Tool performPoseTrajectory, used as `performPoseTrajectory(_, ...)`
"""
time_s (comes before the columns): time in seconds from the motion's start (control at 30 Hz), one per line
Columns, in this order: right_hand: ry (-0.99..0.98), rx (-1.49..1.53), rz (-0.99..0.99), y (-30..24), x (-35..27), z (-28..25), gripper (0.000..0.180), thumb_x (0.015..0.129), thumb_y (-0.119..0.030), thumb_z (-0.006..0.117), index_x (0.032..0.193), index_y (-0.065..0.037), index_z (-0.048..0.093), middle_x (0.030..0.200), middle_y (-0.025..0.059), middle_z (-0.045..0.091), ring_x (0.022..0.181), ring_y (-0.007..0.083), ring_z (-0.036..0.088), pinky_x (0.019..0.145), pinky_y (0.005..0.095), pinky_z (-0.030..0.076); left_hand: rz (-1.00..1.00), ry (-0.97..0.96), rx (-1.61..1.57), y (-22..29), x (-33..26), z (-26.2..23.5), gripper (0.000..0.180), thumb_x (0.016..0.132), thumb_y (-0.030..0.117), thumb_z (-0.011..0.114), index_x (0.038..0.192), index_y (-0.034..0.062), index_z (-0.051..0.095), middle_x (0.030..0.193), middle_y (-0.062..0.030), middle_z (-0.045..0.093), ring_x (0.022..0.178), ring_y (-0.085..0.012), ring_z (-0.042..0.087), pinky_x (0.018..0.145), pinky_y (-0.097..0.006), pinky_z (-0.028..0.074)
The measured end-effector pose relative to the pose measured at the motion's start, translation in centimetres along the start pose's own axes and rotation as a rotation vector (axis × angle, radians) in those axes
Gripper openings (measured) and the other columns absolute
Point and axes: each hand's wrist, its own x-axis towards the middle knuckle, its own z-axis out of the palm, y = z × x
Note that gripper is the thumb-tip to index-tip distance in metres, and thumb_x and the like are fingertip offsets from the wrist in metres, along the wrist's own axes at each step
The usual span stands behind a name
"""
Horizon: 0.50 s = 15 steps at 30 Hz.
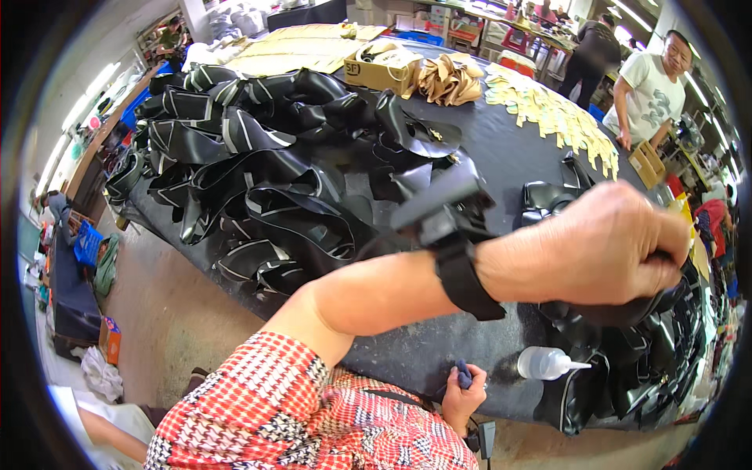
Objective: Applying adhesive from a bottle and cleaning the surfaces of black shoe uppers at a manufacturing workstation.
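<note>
My left hand (603,247) reaches across to the right, close to the camera, fist closed on a black leather piece (627,313) over the dark table (501,149). A black strap with a small device (450,223) sits on that wrist. My right hand (464,395) is low by the table's near edge, pinching a small blue pad (463,377). A clear squeeze bottle (547,363) with a pointed nozzle lies on the table just right of it. More black leather parts (619,384) are heaped below my left hand.
A big pile of black leather pieces with white edging (251,164) covers the table's left half. A cardboard box (380,70), tan folded parts (448,81) and pale yellow cut pieces (548,110) lie farther back. A person in a white shirt (648,90) stands at the far right corner.
</note>
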Motion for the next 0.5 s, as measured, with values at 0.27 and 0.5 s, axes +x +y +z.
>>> performPoseTrajectory(0.27, -0.017, -0.049, 0.025, -0.5, 0.3, 0.2, 0.02, 0.072, -0.009, 0.067, 0.086, -0.002, 0.056, 0.069, 0.0128, 0.059, 0.06, 0.0218, 0.058, 0.057, 0.0304, 0.046, -0.287, -0.204, 0.088, -10.1, -8.0, -0.2, 0.023, 0.071, 0.008, 0.064, 0.092, 0.0026, 0.059, 0.099, -0.0112, 0.058, 0.086, -0.0257, 0.059, 0.079, -0.033, 0.046)
performPoseTrajectory(0.5, 0.091, -0.117, 0.01, -1.6, -0.4, 0.6, 0.022, 0.07, -0.009, 0.068, 0.086, -0.002, 0.055, 0.069, 0.0146, 0.059, 0.06, 0.0271, 0.06, 0.057, 0.0327, 0.046, -0.685, 0.034, 1.0, -11.4, -5.0, -21.6, 0.033, 0.073, 0.017, 0.06, 0.103, 0.0035, 0.061, 0.095, -0.011, 0.065, 0.086, -0.0182, 0.062, 0.078, -0.029, 0.047)
